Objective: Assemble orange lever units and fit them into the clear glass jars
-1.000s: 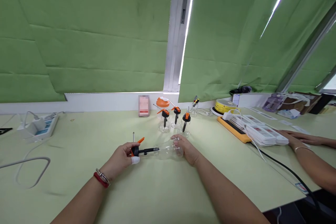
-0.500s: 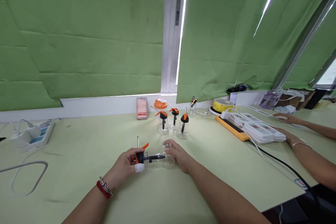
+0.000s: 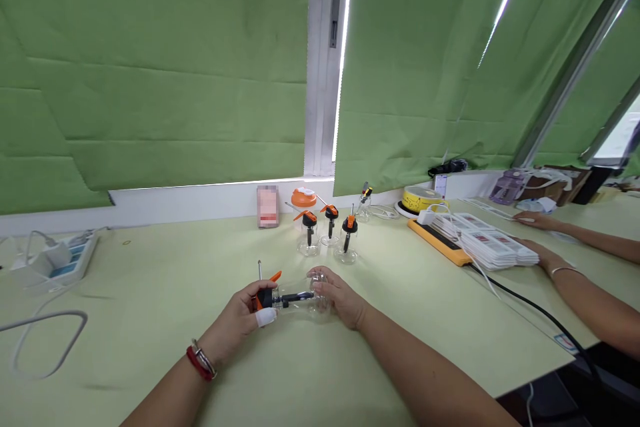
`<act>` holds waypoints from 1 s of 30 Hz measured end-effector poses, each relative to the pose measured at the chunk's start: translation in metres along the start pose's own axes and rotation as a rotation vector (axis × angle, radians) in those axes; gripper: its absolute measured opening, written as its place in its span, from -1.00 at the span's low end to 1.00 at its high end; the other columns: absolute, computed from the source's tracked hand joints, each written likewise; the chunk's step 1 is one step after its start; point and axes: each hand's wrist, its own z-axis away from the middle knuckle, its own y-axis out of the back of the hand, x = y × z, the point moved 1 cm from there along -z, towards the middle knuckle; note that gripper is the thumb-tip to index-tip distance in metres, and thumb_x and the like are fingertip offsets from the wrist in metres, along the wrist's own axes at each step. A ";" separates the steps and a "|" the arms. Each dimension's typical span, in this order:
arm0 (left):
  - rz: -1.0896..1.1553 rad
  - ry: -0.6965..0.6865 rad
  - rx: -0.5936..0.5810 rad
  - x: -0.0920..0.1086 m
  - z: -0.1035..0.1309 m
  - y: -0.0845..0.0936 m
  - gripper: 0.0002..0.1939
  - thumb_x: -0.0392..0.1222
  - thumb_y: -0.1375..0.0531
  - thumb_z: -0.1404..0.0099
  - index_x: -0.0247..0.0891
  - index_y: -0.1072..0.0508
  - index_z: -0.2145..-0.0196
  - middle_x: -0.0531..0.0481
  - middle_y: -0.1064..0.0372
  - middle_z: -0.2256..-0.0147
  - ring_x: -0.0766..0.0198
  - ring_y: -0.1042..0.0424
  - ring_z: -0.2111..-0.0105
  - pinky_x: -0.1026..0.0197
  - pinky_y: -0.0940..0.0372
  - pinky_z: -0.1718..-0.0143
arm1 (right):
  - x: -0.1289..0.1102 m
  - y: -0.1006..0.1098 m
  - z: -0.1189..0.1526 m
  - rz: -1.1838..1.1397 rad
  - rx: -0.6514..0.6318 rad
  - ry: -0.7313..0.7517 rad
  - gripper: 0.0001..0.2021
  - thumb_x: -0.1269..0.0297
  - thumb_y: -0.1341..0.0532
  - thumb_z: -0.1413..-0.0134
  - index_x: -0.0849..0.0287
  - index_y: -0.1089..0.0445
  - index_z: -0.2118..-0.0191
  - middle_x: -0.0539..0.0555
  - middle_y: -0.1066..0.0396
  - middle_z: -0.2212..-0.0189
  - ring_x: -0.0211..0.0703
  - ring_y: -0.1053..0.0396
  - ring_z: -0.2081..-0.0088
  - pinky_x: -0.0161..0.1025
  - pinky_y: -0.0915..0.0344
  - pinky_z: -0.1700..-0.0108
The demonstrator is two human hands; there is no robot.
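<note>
A clear bottle [image 3: 300, 300] lies on its side between my hands, just over the table. My left hand [image 3: 243, 312], with white tape on the thumb, grips its black-and-orange cap [image 3: 264, 297] at the left end. From that cap stick a thin metal spout [image 3: 259, 271] and an orange lever [image 3: 275, 276]. A black tube [image 3: 299, 297] runs inside the bottle from the cap. My right hand [image 3: 340, 295] is closed around the bottle's base. Behind it stand three similar clear bottles with black-and-orange caps, the nearest bottle [image 3: 347, 253] to the right.
An orange lid [image 3: 304, 197] and a pink-screened phone [image 3: 268, 208] are by the wall. A white power strip [image 3: 75, 257] sits left. At right are a yellow round container [image 3: 423, 199], an orange-edged power strip [image 3: 440, 243], stacked white cards [image 3: 493, 250] and another person's hands [image 3: 543, 253].
The whole view has shifted slightly. Both hands keep their hold on the bottle and its cap, in nearly the same pose.
</note>
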 end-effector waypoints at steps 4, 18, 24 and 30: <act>-0.045 0.017 -0.037 0.000 0.002 -0.003 -0.52 -0.04 -0.23 -0.12 -0.17 -0.32 0.01 0.01 -0.30 0.28 0.33 -0.22 0.43 0.28 -0.20 0.40 | 0.001 0.000 0.000 -0.001 -0.016 0.007 -0.65 0.08 -0.27 0.10 0.08 -0.27 0.17 -0.06 -0.20 0.44 -0.32 -0.18 0.50 -0.38 -0.14 0.53; -0.036 -0.013 -0.114 0.000 0.003 -0.012 -0.45 -0.04 -0.23 -0.12 -0.23 -0.27 -0.05 0.08 -0.32 0.43 0.28 -0.33 0.44 0.17 -0.25 0.26 | 0.000 -0.001 -0.002 0.119 -0.043 -0.060 -0.60 -0.12 -0.07 -0.05 0.14 -0.23 0.19 -0.09 -0.22 0.57 -0.30 -0.26 0.65 -0.42 -0.07 0.71; -0.040 -0.020 -0.096 -0.003 0.000 -0.009 -0.47 -0.09 -0.25 -0.11 -0.24 -0.29 -0.03 0.03 -0.37 0.40 0.26 -0.32 0.37 0.19 -0.24 0.23 | -0.001 0.002 -0.002 0.090 -0.040 -0.101 -0.52 -0.19 -0.01 -0.08 0.10 -0.22 0.07 -0.04 -0.27 0.48 -0.29 -0.29 0.58 -0.41 -0.09 0.65; -0.041 0.002 -0.016 0.000 -0.001 -0.004 -0.48 -0.06 -0.26 -0.09 -0.27 -0.30 0.00 0.01 -0.38 0.39 0.24 -0.34 0.37 0.18 -0.25 0.21 | -0.011 0.014 0.003 0.044 -0.118 0.044 -0.31 0.14 -0.39 0.21 -0.03 -0.17 -0.11 0.07 -0.24 0.03 -0.18 -0.28 0.11 -0.26 -0.26 0.17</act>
